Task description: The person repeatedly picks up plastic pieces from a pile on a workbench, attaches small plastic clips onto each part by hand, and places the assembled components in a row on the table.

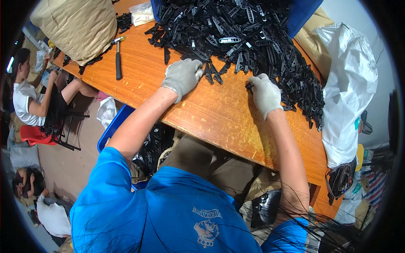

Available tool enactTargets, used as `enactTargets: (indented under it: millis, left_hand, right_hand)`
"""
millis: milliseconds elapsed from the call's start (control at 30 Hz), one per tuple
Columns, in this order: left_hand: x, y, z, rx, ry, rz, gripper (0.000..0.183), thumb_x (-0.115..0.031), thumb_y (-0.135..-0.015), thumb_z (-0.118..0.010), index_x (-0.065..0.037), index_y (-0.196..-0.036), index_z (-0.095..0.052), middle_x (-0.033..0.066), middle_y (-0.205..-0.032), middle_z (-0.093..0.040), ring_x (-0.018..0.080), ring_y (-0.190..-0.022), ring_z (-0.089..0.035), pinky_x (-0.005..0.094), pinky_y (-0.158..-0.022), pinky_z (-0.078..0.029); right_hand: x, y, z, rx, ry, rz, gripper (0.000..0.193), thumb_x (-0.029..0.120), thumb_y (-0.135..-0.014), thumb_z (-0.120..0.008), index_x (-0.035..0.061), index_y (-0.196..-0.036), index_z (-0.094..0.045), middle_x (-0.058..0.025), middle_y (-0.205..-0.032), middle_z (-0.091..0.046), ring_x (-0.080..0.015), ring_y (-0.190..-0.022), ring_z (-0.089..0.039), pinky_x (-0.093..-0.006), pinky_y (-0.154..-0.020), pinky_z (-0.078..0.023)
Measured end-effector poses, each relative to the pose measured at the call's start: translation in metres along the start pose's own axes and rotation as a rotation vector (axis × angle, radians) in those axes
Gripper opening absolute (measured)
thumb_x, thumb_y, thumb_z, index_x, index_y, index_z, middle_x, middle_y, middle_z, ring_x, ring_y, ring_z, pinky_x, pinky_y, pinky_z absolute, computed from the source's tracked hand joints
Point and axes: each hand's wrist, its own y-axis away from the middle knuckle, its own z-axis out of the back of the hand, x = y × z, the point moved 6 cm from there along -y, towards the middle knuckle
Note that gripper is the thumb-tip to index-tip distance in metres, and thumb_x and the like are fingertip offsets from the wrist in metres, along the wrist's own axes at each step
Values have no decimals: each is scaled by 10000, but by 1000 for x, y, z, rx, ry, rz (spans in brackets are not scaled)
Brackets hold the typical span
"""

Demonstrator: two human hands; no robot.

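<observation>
A large heap of small black plastic clip-like parts [253,38] spreads over the far side of the wooden table [219,122]. My left hand [182,78], in a pale grey work glove, rests at the near edge of the heap with its fingers curled. A few loose black parts [214,75] lie right by its fingertips; what it holds, if anything, is hidden. Farther right, my right hand [266,93], gloved the same way, is closed with a black plastic part [249,86] showing at its fingertips.
A hammer [119,59] lies at the left, near a large tan sack [76,29]. Blue bin walls [306,17] flank the heap. A white sack [348,92] hangs at the right edge. Below the table is a blue crate [113,128]. Other people [31,95] sit at the left.
</observation>
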Motion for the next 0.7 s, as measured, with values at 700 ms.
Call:
enactTargets:
  millis: [700]
  left_hand:
    - [-34, 100, -9, -85, 156, -374, 270, -216, -945, -770, -106, -1189, -733, 103, -1167, -730, 357, -1124, -665, 483, -952, -537]
  right_hand:
    - [62, 73, -8, 68, -536, 117, 190, 195, -1022, -708, 67, -1153, -760, -169, -1096, -755, -389, -981, -730, -490, -865, -582]
